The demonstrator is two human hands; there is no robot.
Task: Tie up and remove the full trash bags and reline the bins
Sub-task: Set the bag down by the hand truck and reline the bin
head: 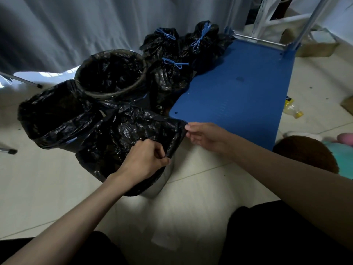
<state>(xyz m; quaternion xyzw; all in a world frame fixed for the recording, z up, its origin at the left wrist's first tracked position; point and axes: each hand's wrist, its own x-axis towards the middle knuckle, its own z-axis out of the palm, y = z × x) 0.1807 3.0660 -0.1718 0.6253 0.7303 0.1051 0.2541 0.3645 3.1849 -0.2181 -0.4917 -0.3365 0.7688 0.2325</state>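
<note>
A black trash bag [129, 134] is draped over the nearest bin [158, 184], whose pale wall shows below it. My left hand [145, 159] pinches the bag's near rim. My right hand [202, 134] pinches the rim's right corner. Two other bins stand behind: one on the left [55, 115] and a round one [110, 73], both lined with black bags. Three tied black bags with blue drawstrings [172, 79] [162, 43] [204, 39] sit at the back beside the cart.
A blue platform cart [238, 92] with a metal handle stands to the right. A plastic bottle [292, 109] and plush toys [309, 153] lie on the tiled floor on the right. Grey curtains hang behind the bins. A cardboard box [317, 46] is at the back right.
</note>
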